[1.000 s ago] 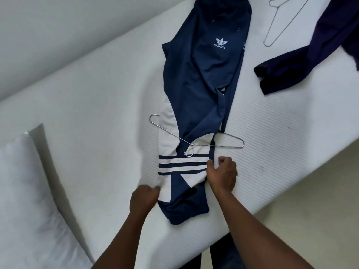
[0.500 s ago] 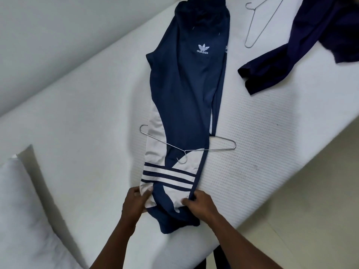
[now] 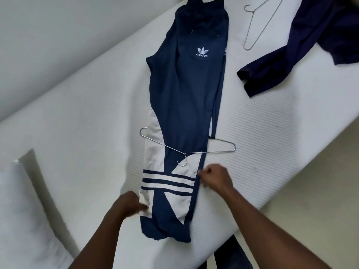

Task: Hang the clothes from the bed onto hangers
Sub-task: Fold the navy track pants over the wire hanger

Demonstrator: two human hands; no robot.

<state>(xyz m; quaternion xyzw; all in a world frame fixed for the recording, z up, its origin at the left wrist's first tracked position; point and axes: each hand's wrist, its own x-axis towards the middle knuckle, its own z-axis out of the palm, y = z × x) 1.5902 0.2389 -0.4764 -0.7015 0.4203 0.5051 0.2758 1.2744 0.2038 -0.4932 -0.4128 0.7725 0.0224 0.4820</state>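
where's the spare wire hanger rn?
Head view, top right: the spare wire hanger lies on the mattress between the navy Adidas track pants and the dark purple garment, cut off by the frame's top edge.

A white bed (image 3: 87, 142) and pillow (image 3: 23, 210) between pale wall (image 3: 58, 26) and floor (image 3: 330, 181).

**Navy, white and silver on a white bed**

The track pants (image 3: 184, 90) are navy blue with a white side panel. A large white trefoil shape cut by navy stripes marks the lower leg, and a small white "adidas" logo sits toward 12 o'clock. The hanger (image 3: 213, 152) lying across them and the second hanger (image 3: 263, 28) at 1 o'clock are silver-grey wire. The loose garment (image 3: 291, 61) at 2 o'clock is dark purple-navy. The mattress (image 3: 77, 123) is white with a fine dotted weave, the pillow (image 3: 23, 210) at 8 o'clock is white, and the floor (image 3: 320, 171) at 4 o'clock is cream.
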